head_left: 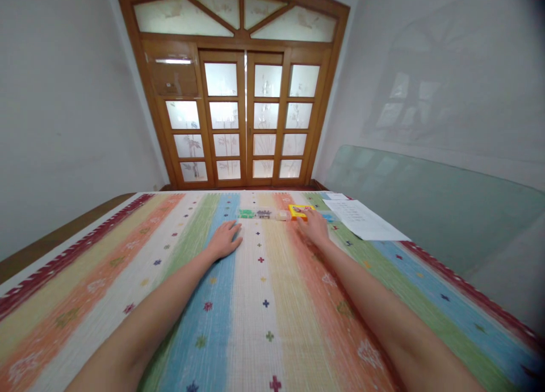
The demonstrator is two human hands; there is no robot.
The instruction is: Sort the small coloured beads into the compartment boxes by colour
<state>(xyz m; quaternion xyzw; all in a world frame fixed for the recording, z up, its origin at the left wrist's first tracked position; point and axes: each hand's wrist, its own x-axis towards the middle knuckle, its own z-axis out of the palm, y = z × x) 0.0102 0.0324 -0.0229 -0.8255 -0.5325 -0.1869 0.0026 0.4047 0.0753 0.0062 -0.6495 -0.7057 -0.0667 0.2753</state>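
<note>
My left hand (223,240) rests on the striped tablecloth with its fingers apart and nothing in it. Just beyond its fingertips lies a clear packet with green pieces (246,213). Beside that is a clear packet with dark grey pieces (264,214), then a small pale, see-through item (281,216). My right hand (315,227) has its thumb at the near edge of a small yellow box (296,210) with red and dark print, its fingers over the right end. A blue item in clear wrapping (329,217) lies right of this hand, partly hidden.
The striped tablecloth (264,335) covers the table. White printed sheets (361,219) lie at the right far side. A pale green glass panel (426,193) leans by the right wall. Wooden doors with glass panes (247,119) stand beyond the table.
</note>
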